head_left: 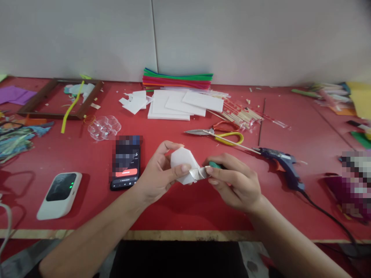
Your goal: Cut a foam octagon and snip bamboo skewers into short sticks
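My left hand (162,170) pinches a white piece of foam board or stiff card (181,160) with angled corners, thumb on its near face. My right hand (236,179) is closed around a green-handled cutter (214,165), with most of the handle hidden by the fingers. Its short flat metal blade (203,172) meets the right edge of the white piece, where a thin sliver lifts away. Both hands are above the red table, in front of the scissors (223,135) with red and yellow handles.
A hot glue gun (281,162) lies at right, its cord running off the front edge. Left of my hands are a phone (126,164) and a white device (59,195). Behind lie white sheets (168,108), wooden sticks (237,112), coloured pipe cleaners (178,80) and a brown frame (50,114).
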{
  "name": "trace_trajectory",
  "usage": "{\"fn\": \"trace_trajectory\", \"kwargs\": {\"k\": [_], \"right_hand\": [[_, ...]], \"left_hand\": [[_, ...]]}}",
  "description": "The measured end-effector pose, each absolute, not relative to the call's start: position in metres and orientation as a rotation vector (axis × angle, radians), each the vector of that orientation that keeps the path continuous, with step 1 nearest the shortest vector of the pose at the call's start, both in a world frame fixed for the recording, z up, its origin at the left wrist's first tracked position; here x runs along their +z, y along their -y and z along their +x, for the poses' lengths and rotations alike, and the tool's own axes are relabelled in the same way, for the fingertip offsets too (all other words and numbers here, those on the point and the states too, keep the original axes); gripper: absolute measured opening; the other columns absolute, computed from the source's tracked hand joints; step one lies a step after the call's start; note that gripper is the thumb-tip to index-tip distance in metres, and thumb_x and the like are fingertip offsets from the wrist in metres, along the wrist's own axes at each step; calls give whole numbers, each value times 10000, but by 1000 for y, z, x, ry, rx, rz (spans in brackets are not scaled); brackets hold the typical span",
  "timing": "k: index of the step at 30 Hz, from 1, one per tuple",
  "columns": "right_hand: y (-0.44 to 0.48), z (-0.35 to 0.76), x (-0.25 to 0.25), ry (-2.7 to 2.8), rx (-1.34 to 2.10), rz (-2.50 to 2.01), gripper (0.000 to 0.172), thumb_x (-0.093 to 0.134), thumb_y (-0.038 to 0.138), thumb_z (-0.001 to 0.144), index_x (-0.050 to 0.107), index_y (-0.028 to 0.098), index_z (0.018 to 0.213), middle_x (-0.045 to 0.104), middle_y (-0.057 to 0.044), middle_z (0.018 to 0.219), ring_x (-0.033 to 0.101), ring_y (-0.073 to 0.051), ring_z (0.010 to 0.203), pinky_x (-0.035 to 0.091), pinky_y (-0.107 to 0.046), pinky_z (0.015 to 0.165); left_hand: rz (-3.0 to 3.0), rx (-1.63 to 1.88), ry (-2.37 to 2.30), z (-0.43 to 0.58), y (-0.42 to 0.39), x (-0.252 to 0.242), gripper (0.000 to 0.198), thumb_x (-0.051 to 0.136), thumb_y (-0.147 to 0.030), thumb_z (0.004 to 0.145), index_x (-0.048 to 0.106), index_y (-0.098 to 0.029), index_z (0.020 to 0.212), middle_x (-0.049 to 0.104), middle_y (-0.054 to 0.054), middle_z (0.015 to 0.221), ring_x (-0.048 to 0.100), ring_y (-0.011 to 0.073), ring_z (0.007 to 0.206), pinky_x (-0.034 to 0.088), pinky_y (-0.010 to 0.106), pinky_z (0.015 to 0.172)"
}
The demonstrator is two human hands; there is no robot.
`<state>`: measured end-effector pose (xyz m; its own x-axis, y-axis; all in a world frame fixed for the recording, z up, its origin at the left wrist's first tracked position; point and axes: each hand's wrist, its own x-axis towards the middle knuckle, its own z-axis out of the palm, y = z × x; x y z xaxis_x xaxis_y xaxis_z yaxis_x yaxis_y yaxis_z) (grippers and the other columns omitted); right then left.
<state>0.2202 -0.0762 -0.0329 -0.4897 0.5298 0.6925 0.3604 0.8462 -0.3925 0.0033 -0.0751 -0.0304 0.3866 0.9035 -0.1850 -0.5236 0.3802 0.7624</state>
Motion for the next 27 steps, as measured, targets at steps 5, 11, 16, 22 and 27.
{"fn": "trace_trajectory", "kwargs": {"k": [5, 11, 16, 22, 27], "right_hand": [[77, 219, -34, 2147, 224, -670, 327, 588, 76, 881, 581, 241, 1163, 639, -90, 991, 615, -174, 772, 509, -334, 641], [79, 218, -33, 2151, 199, -677, 321, 586, 95, 891, 578, 246, 1174, 640, -90, 996, 616, -171, 764, 508, -333, 639], [81, 217, -32, 2148, 214, -664, 321, 581, 94, 889, 582, 236, 1176, 644, -92, 991, 614, -172, 753, 505, -338, 639], [80, 218, -32, 2146, 167, -688, 321, 586, 98, 887, 596, 248, 1169, 652, -86, 995, 623, -171, 751, 508, -335, 648], [79, 218, -33, 2135, 150, -696, 305, 585, 122, 898, 596, 259, 1170, 659, -82, 989, 623, -170, 757, 510, -336, 654]], "left_hand": [[660, 1030, -672, 5, 76, -31, 474, 866, -198, 716, 501, -244, 1013, 663, -60, 785, 629, 86, 609, 541, 190, 546], [658, 1048, -679, 5, 76, -32, 459, 866, -169, 704, 529, -245, 1008, 653, -64, 793, 616, 72, 621, 523, 171, 557], [620, 1016, -657, 2, 76, -29, 434, 858, -170, 714, 553, -251, 1012, 633, -65, 762, 598, 69, 592, 519, 165, 529], [579, 1005, -640, 0, 76, -32, 443, 860, -215, 718, 562, -271, 1041, 643, -56, 783, 623, 87, 578, 540, 184, 509], [616, 1010, -638, 5, 78, -34, 456, 868, -225, 711, 558, -264, 1042, 640, -58, 777, 615, 84, 574, 534, 183, 508]]}}
